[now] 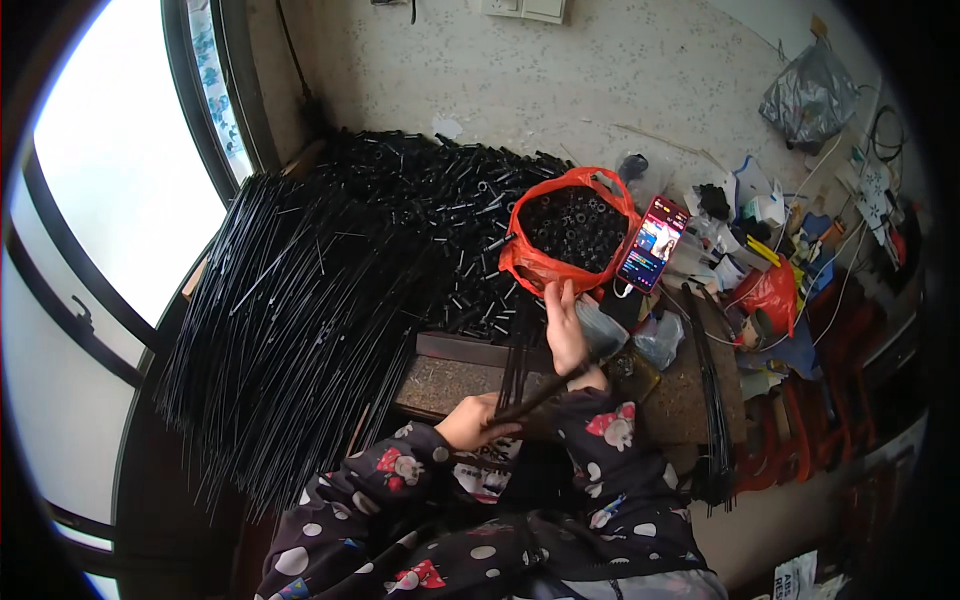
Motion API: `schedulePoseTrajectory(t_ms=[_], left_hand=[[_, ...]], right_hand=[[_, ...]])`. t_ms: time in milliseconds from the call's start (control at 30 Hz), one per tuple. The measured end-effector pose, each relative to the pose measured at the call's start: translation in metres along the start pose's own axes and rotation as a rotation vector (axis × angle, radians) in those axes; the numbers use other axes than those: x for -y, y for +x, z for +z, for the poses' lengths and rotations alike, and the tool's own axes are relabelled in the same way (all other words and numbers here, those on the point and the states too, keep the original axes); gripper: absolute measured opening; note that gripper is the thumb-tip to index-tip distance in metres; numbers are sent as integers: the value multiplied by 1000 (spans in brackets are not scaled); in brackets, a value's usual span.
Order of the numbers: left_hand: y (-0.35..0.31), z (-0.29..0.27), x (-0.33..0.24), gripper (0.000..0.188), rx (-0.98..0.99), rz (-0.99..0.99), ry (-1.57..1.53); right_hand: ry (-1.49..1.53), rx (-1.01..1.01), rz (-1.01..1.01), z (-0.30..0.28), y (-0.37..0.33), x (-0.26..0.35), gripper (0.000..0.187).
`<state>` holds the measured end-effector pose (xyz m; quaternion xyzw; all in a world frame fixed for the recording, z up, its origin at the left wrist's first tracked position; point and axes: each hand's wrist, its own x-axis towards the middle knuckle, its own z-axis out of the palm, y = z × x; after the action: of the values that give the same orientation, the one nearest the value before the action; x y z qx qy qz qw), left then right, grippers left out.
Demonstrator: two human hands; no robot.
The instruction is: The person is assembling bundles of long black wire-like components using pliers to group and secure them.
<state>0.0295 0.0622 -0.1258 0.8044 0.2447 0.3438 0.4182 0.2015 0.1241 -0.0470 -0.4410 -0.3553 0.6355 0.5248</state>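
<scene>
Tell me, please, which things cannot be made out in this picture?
In the head view:
Dark bundle: strand count, lost in blur near the right hand.
Left hand: some fingertips, hidden by its own grip.
Red bag: bottom, covered by black pieces.
Grey hanging bag: contents, behind crumpled plastic.

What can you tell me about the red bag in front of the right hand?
The red bag looks like thin, glossy plastic, crumpled, its mouth spread wide and facing up. Short black hollow pieces lie inside. A heap of black tubes borders its left side; a phone overlaps its right edge. The right hand is at its near side; contact is unclear.
</scene>
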Motion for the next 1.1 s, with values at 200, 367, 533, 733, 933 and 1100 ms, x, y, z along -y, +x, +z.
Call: schedulePoseTrajectory(t_ms=[200, 367, 533, 733, 933, 1100], left_hand=[[-16, 5, 18, 87, -247, -153, 643], [-5, -14, 3, 99, 26, 55, 730], [5, -12, 29, 31, 443, 565, 696], [3, -21, 30, 27, 432, 677, 667], [5, -19, 26, 35, 326, 521, 625], [0, -8, 50, 25, 363, 667, 537]], right_hand=[[181, 591, -114, 4, -64, -1, 102], [14, 531, -135, -22, -86, -24, 100], [151, -219, 304, -37, -9, -79, 70], [133, 283, 79, -1, 14, -74, 69], [-270, -298, -266, -23, 17, -67, 39], [-12, -17, 282, -18, 4, -100, 35]])
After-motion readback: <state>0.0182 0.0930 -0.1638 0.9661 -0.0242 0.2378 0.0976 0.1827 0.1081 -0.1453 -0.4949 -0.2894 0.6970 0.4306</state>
